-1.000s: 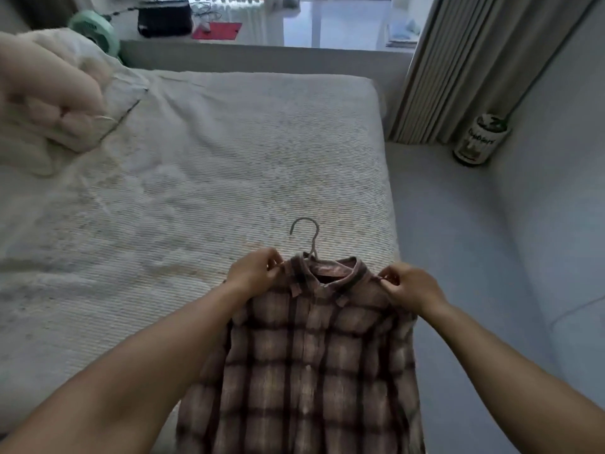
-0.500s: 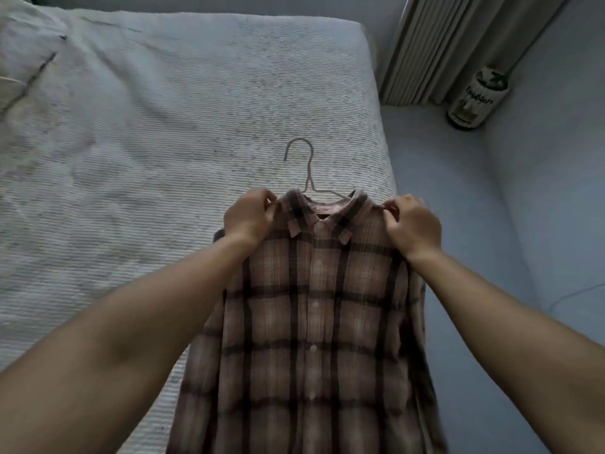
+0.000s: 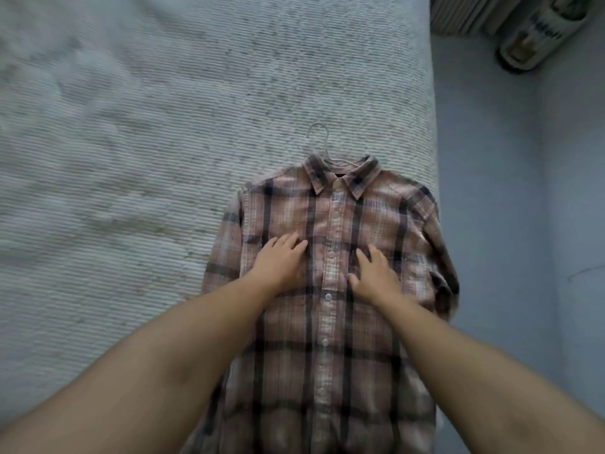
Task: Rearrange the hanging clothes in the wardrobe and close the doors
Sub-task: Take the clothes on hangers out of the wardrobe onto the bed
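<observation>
A pink and dark plaid button-up shirt [image 3: 330,322] lies face up on the white bed [image 3: 131,158], near its right edge. A thin metal hanger [image 3: 319,139] sits inside the collar, and its hook points away from me. My left hand [image 3: 278,263] lies flat on the shirt's chest left of the button line, fingers straight. My right hand [image 3: 376,273] presses flat on the chest right of the buttons. The wardrobe is out of view.
The bed's right edge runs beside a strip of grey-blue floor [image 3: 491,224]. A round printed container [image 3: 537,31] stands on the floor at the top right, next to the foot of a pleated curtain [image 3: 465,14].
Both hands let go of the shirt's shoulders and moved down to lie flat on its chest. The shirt now lies spread on the bed, and the camera has tilted down.
</observation>
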